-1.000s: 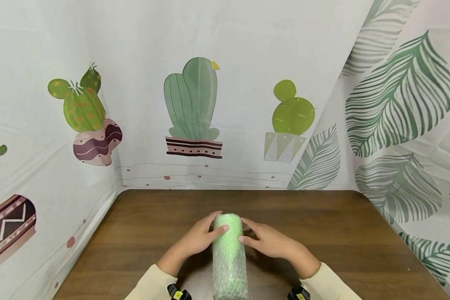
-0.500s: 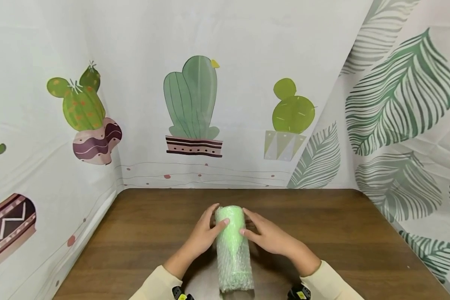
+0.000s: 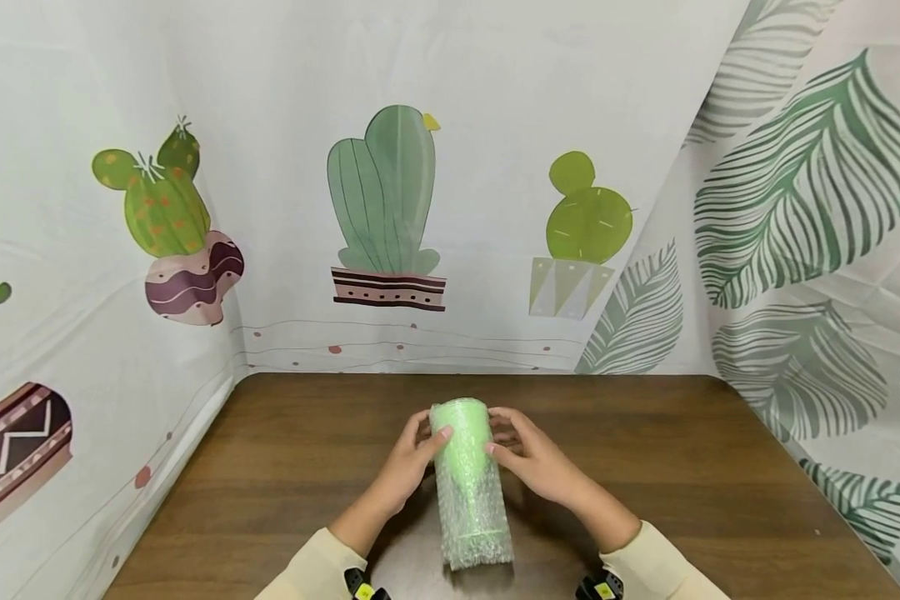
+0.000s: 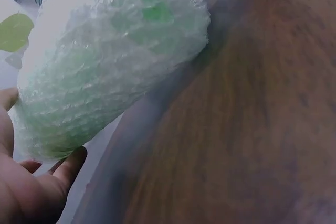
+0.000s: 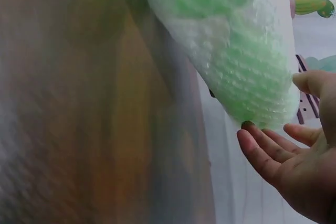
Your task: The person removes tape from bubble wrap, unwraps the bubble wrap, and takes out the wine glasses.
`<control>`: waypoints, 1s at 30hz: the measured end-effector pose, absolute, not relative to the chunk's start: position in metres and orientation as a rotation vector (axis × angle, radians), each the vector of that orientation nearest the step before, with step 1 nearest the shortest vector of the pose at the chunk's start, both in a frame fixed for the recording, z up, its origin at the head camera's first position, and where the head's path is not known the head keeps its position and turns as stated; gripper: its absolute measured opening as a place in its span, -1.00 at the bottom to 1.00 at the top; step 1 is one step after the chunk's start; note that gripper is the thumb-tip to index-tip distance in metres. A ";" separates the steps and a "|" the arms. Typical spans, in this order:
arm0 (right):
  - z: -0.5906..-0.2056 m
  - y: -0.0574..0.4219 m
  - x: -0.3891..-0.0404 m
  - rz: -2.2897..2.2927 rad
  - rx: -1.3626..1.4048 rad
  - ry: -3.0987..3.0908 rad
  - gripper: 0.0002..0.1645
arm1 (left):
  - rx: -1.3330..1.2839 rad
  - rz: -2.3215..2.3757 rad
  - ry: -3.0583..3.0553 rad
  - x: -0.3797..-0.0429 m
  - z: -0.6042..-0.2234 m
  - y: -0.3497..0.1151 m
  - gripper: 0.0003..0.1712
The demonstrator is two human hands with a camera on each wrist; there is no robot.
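A pale-green cylinder in clear bubble wrap (image 3: 468, 492) stands out in the middle of the head view, its long side running toward the person. What is inside the wrap cannot be told beyond its green colour. My left hand (image 3: 405, 462) grips its far end from the left, thumb on top and fingers partly hidden behind. From the right, my right hand (image 3: 536, 458) holds the same end, thumb against the side and fingers bent behind it. In both wrist views the wrapped cylinder (image 4: 105, 61) slants above the table, the fingers of each hand touching its end.
A brown wooden table (image 3: 292, 467) lies under the hands. White cloth with printed cacti and leaves (image 3: 487, 208) hangs along its back and both sides. Black wrist cameras (image 3: 600, 585) sit at the cream sleeves.
Both hands have carried the wrapped cylinder away from the person, and its near end has come into view. The fingers of the right hand have bent more behind it.
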State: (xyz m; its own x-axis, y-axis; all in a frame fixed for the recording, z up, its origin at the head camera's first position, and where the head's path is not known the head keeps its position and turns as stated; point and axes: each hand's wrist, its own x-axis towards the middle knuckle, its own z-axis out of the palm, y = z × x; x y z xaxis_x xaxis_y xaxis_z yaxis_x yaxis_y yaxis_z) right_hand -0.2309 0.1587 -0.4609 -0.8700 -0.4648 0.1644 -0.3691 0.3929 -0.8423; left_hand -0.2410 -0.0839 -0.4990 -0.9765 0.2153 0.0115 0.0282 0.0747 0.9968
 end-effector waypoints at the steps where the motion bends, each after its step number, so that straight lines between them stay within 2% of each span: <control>1: -0.462 0.158 -0.231 -1.527 -0.748 2.530 -0.31 | 0.240 2.042 2.176 -0.241 -0.500 -0.084 -0.26; 10: -0.477 0.156 -0.237 -1.798 -0.567 2.364 -0.49 | 0.204 2.107 2.042 -0.242 -0.509 -0.083 -0.23; 21: -0.486 0.153 -0.239 -1.843 -0.397 2.139 -0.31 | 0.226 2.108 1.955 -0.241 -0.512 -0.085 -0.16; 30: -0.494 0.151 -0.241 -1.931 -0.304 2.068 -0.29 | 0.292 2.130 1.823 -0.239 -0.508 -0.085 -0.30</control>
